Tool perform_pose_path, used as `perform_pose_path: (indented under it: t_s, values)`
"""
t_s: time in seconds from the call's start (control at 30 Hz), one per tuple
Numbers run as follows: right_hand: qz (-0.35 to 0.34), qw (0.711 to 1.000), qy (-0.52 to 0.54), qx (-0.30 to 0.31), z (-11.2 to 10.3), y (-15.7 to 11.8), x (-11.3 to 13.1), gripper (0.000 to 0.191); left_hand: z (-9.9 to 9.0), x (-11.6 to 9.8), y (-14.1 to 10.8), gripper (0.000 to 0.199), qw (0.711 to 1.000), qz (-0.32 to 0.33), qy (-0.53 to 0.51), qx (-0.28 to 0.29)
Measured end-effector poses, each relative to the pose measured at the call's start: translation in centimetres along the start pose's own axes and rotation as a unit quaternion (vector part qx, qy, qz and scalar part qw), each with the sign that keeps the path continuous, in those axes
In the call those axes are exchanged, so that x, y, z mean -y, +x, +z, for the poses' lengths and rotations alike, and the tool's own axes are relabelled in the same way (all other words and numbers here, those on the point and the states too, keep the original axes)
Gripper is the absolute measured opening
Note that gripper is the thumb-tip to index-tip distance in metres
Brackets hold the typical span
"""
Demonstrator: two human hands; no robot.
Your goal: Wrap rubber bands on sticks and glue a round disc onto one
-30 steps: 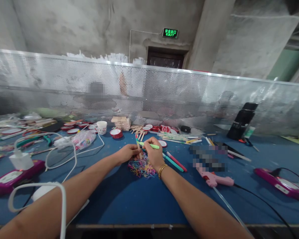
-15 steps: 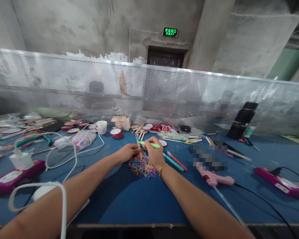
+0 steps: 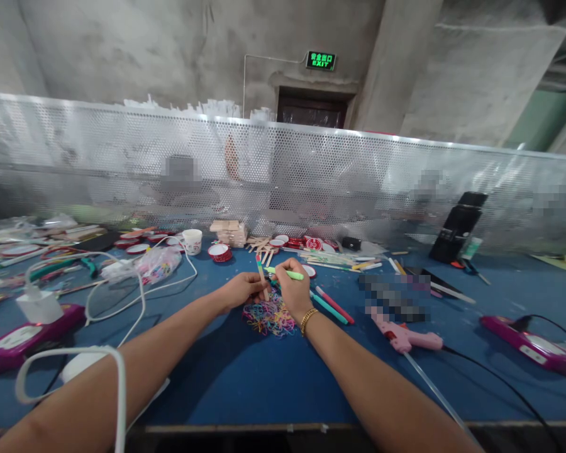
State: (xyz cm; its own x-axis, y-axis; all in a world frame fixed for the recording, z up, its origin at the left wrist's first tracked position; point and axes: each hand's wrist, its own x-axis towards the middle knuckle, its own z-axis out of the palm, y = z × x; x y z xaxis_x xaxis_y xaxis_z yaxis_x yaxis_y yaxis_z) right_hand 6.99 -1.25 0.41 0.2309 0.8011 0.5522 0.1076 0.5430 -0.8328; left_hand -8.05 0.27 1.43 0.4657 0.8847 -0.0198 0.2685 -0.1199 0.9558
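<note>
A narrow wooden stick (image 3: 260, 272) with a red and green tip stands nearly upright, and my left hand (image 3: 245, 290) pinches its lower part. My right hand (image 3: 292, 286) grips a light green marker (image 3: 290, 274), whose front end is at the stick's right side. Whether the tip touches the wood is too small to tell. Under both hands lies a tangled pile of colourful strings (image 3: 268, 316). Teal (image 3: 331, 308) and red (image 3: 334, 304) markers rest just right of my right hand.
A pink glue gun (image 3: 405, 337) and a purple power strip (image 3: 528, 343) lie at right. At left are another purple strip (image 3: 9, 352) and looping white cables (image 3: 122, 384). A paper cup (image 3: 192, 241) and stacked wooden pieces (image 3: 229, 233) stand before the perforated metal screen (image 3: 311, 176).
The green marker and my right hand have shifted very slightly; both hands keep their holds. The view has moved a little.
</note>
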Motion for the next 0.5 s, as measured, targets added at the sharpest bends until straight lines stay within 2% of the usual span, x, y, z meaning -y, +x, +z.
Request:
perform_pose_path:
  t_s: [0.1,0.3,0.5]
  values:
    - [0.001,1.0,0.002,-0.01,-0.04,0.04,0.2,0.015,0.0,-0.07,-0.04,0.046,1.0,0.0,0.001,-0.001]
    - [0.013,0.999,0.044,0.029,0.17,-0.2,0.7,0.011,0.09,-0.16,-0.15,0.045,1.0,0.004,-0.013,-0.001]
    - [0.002,1.0,0.014,-0.009,-0.04,0.06,0.3,0.014,0.08,-0.01,0.06,0.045,1.0,0.001,-0.006,-0.002]
